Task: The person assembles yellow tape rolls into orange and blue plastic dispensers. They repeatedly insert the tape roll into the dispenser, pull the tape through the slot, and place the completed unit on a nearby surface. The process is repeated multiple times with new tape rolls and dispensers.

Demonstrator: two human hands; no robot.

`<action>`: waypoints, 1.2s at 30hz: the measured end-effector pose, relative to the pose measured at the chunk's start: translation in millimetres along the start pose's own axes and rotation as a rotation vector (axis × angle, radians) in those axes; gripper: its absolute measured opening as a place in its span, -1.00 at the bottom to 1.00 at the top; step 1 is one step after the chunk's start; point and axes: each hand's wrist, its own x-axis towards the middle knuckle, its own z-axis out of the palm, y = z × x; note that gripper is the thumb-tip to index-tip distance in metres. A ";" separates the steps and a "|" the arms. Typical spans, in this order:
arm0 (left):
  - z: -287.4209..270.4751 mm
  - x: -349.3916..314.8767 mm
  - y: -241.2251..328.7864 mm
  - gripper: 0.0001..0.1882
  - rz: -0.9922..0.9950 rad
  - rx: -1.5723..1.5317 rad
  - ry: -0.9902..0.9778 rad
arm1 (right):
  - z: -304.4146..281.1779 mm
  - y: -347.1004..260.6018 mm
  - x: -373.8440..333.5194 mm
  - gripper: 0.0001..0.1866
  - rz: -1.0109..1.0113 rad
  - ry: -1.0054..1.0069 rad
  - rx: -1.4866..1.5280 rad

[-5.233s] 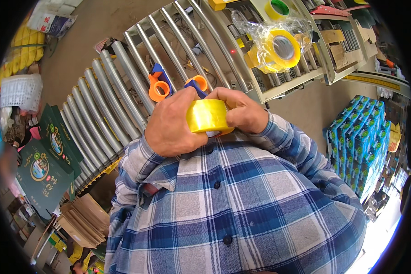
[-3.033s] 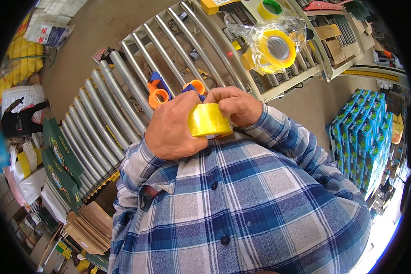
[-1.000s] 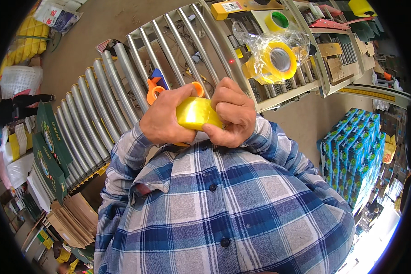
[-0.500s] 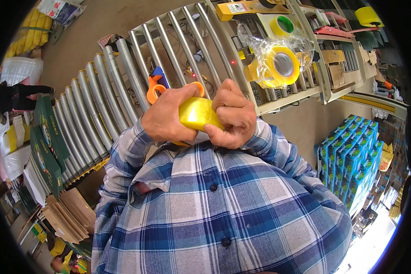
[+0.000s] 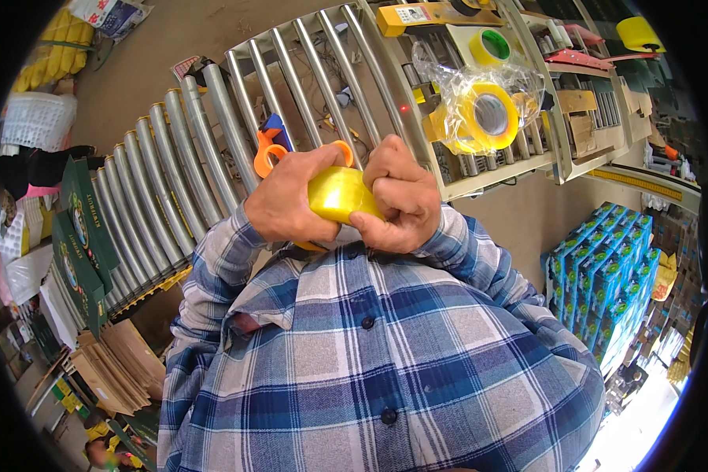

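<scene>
In front of my chest, my left hand (image 5: 289, 198) is wrapped round a roll of yellow packing tape (image 5: 340, 193). My right hand (image 5: 401, 198) has its fingers curled, and its thumb presses the roll's right side. Whether a loose tape end is pinched there is hidden. Just beyond my left hand shows an orange and blue tool (image 5: 266, 151) with rounded orange parts, partly covered by the hand; its kind and what supports it cannot be made out.
A roller conveyor (image 5: 187, 149) stretches ahead and left. Right of it, clear plastic wrap holds yellow tape rolls (image 5: 491, 116), with a green-cored roll (image 5: 489, 47) behind. Stacked blue boxes (image 5: 599, 267) stand right; green cartons (image 5: 82, 236) and flat cardboard (image 5: 118, 366) are left.
My hands and the tape roll hold nearly the same pose. A dark-clothed figure at the far left has shifted further left; the view has tilted slightly.
</scene>
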 end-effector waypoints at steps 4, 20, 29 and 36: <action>-1.0 -2.0 9.2 -0.42 0.008 0.000 0.020 | -1.1 -6.4 6.1 -0.66 0.111 0.062 0.029; 3.1 -0.3 10.0 -0.46 -0.052 -0.069 0.009 | 3.5 1.2 -4.2 -0.63 0.107 0.056 0.055; 5.3 -0.8 12.3 -0.47 -0.055 -0.074 0.000 | 2.9 -1.2 -5.2 -0.64 0.122 0.036 0.072; 6.5 0.2 10.5 -0.47 -0.049 -0.061 -0.011 | 3.8 0.6 -10.9 -0.65 0.099 0.051 0.070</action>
